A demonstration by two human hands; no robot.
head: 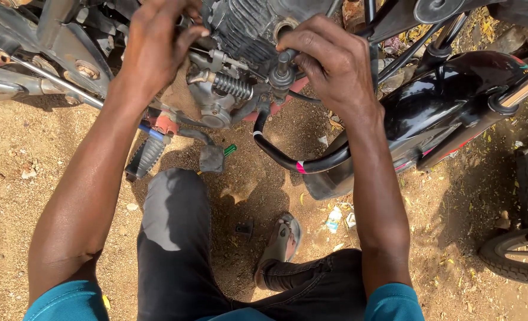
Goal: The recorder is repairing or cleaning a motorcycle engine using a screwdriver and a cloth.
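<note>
Your right hand (329, 59) is pinching one socket tool (283, 66) against the engine (240, 35); your left hand (157, 47) is curling behind it, grip unclear; open dirt ground (50, 166) is lying below

1. The left hand (157, 44) is bare: no glove, ring or watch shows on it or on the wrist below.
2. The right hand (329, 62) is likewise bare, with short-trimmed nails on the fingers that show.
3. Both forearms are uncovered down to the elbows and look slightly shiny in the sunlight.
4. Teal short sleeves (68, 303) cover the upper arms at the bottom edge of the view, one on each side.
5. Dark, near-black trousers (175, 249) clothe both legs; the fabric over the left knee shows a pale, faded sheen.
6. A worn grey sandal (283, 241) with a strap is on one foot.
</note>
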